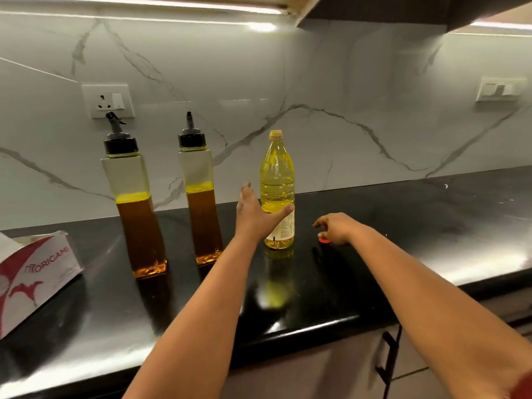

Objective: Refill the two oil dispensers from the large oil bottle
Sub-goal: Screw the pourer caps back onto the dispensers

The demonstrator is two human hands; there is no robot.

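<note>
The red-and-white tissue box (pixel 37 272) read "ORIGAMI"; print on the oil bottle (pixel 277 191) label was too small to read.

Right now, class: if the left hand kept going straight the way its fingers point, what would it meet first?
Probably the marble backsplash: the left hand points up and back beside the large oil bottle, thumb already across it. Depth is unclear.

dispensers (pixel 138 208) (pixel 201 197) left | oil bottle (pixel 277 191) right | tissue box (pixel 34 277) far left
</note>
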